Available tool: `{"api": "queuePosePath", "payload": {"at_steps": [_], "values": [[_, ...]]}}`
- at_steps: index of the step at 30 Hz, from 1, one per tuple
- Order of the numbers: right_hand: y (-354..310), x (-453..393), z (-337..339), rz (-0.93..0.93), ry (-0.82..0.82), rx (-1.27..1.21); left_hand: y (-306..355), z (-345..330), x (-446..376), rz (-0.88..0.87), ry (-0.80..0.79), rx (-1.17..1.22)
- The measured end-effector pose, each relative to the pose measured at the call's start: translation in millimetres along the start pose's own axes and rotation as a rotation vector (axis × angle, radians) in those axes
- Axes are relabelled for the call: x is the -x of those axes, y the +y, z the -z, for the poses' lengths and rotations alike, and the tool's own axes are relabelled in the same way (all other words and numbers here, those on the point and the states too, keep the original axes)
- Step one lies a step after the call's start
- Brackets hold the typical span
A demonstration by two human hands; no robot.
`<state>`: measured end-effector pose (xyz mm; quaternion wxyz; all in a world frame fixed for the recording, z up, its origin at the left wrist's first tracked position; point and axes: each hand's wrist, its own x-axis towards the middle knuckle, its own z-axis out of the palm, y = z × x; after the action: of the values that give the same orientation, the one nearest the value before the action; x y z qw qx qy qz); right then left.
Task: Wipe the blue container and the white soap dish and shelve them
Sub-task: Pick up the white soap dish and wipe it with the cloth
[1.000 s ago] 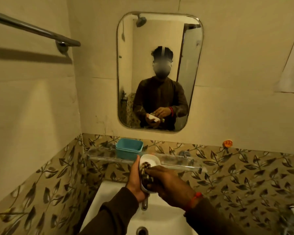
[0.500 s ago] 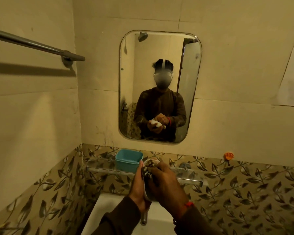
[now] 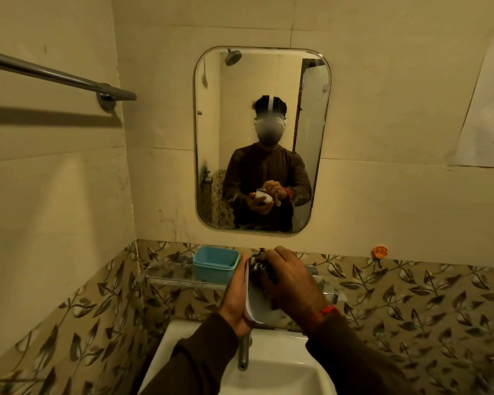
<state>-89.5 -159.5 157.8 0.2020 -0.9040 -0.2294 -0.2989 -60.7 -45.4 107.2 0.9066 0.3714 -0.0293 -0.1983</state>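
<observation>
My left hand (image 3: 236,302) holds the white soap dish (image 3: 258,305) on edge above the sink, palm flat against its back. My right hand (image 3: 290,280) presses a dark patterned cloth (image 3: 258,265) into the upper inside of the dish; most of the cloth is hidden under my fingers. The blue container (image 3: 216,263) stands upright on the glass shelf (image 3: 180,279), just left of my hands and apart from them.
A white sink (image 3: 271,374) with a metal tap (image 3: 243,352) lies below my hands. A mirror (image 3: 263,138) hangs above the shelf. A towel rail (image 3: 57,76) juts from the left wall. A small orange hook (image 3: 380,251) sticks to the wall at right.
The camera has tilted up, so the hands sit lower in view. My right hand has slid the cloth toward the dish's upper edge. The dish stays in my left hand.
</observation>
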Motion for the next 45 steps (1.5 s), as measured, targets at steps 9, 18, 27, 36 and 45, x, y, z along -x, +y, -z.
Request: {"api": "queuePosePath", "payload": {"at_steps": [9, 18, 27, 36, 45], "values": [[-16, 10, 1, -0.037, 0.072, -0.143, 3, 0, -1, -0.029, -0.065, 0.009], [-15, 19, 2, 0.213, -0.143, -0.152, 36, 8, -7, -0.094, -0.124, -0.002], [-3, -17, 13, 0.039, 0.045, 0.010, 22, -6, -9, -0.010, -0.059, -0.016], [-18, 6, 11, 0.229, -0.222, -0.160, 45, 8, -13, -0.091, -0.106, -0.074], [-12, 0, 18, 0.309, -0.208, 0.062, 33, 8, -5, 0.020, -0.093, -0.029]]}}
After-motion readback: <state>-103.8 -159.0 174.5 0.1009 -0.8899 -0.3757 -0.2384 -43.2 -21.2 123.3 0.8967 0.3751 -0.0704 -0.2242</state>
